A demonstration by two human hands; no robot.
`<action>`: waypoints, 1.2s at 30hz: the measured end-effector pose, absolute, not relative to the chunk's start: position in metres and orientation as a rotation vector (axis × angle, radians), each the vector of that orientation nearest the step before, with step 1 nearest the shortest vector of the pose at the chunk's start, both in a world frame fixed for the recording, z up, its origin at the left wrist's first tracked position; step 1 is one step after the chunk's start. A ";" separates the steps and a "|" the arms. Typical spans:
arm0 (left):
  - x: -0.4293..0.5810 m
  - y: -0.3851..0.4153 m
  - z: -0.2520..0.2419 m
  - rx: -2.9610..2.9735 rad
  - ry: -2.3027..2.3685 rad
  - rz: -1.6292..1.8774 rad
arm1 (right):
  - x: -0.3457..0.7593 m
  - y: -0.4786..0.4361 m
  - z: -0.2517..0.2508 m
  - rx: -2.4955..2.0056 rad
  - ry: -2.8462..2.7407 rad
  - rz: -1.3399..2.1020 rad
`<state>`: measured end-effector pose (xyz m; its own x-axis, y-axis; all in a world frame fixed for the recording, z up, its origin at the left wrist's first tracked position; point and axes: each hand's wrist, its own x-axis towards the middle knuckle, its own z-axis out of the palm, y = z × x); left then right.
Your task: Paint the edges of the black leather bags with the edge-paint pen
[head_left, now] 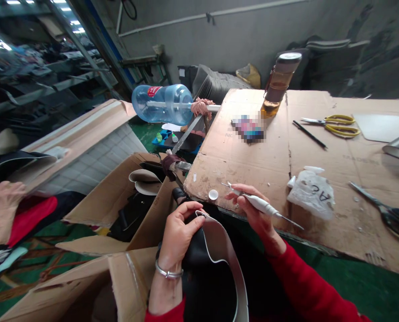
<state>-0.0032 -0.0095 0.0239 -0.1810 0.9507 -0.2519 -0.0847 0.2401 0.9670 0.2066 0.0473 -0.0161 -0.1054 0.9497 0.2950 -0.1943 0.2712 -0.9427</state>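
Head view: the left hand (178, 232) pinches the upper edge of a black piece with a pale lining (217, 237) between thumb and fingertips; the piece curves away to the right and below that grip. Just right of it, apart from the piece, the right hand (254, 214) is closed around a white-handled tool (261, 205) with 2 thin tips, 1 pointing left, 1 right and downward. Between the hands and slightly beyond, a small white cap (213, 194) lies near the edge of the cardboard-covered table (239, 163). Right of the tool is a plastic bag (309, 194) with black lettering, then black-handled scissors (392, 214). Farther beyond the right hand are a black pencil (309, 134), yellow-handled scissors (343, 125) and a tilted-looking bottle (277, 85). Left of the pinching hand stands an open cardboard box (154, 217); farther left is another person's hand (8, 197).
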 end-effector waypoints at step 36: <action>-0.170 -0.198 0.122 0.346 2.079 2.626 | 0.209 0.045 -0.026 -0.892 -1.218 1.104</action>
<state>-0.1697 -0.1978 0.1219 -0.9540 -0.0487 0.2958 0.2991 -0.2220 0.9280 0.2094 0.0445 -0.0265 -0.0005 0.9663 0.2574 -0.1616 0.2540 -0.9536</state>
